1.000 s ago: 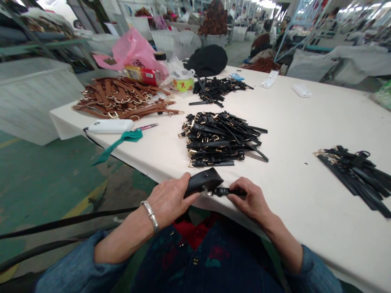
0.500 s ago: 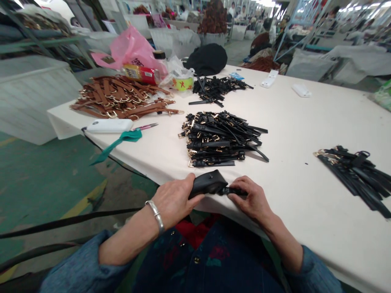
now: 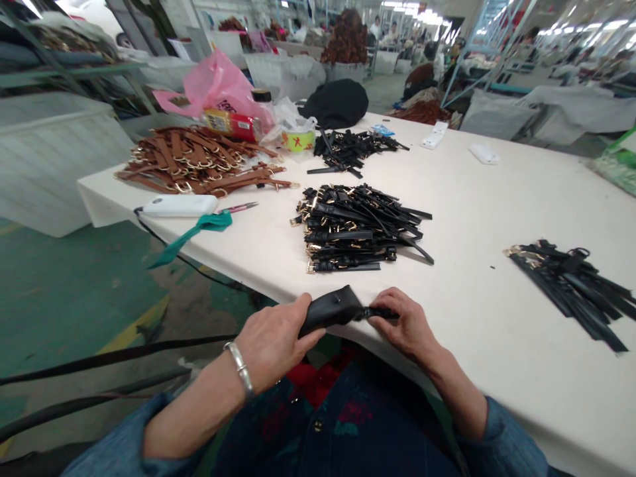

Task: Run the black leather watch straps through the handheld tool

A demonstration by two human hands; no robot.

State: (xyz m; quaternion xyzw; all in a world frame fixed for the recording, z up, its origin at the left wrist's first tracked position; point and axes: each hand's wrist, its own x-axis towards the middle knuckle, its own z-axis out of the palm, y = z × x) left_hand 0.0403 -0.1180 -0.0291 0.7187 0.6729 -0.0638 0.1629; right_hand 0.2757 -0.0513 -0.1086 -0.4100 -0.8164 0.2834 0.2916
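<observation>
My left hand (image 3: 275,341), with a silver bangle at the wrist, is closed around a wide, black, leather-looking piece (image 3: 332,309) with a small stud on top. My right hand (image 3: 405,322) pinches a narrow black strap (image 3: 382,313) at the right end of that piece. Where the two meet, the detail is too small and dark to make out. Both hands are at the table's near edge. Just beyond them lies a pile of black straps with gold buckles (image 3: 365,225).
On the white table (image 3: 467,218) lie brown straps (image 3: 193,159), a second black strap heap (image 3: 352,147), and more black straps (image 3: 571,285) at right. A white power bank-like box (image 3: 179,205), teal cloth (image 3: 193,237) and pink-handled snips (image 3: 238,207) sit near the left edge.
My left hand has shifted slightly left and down with the wide black piece, which is now tilted more upward to the right. The right hand still pinches the strap.
</observation>
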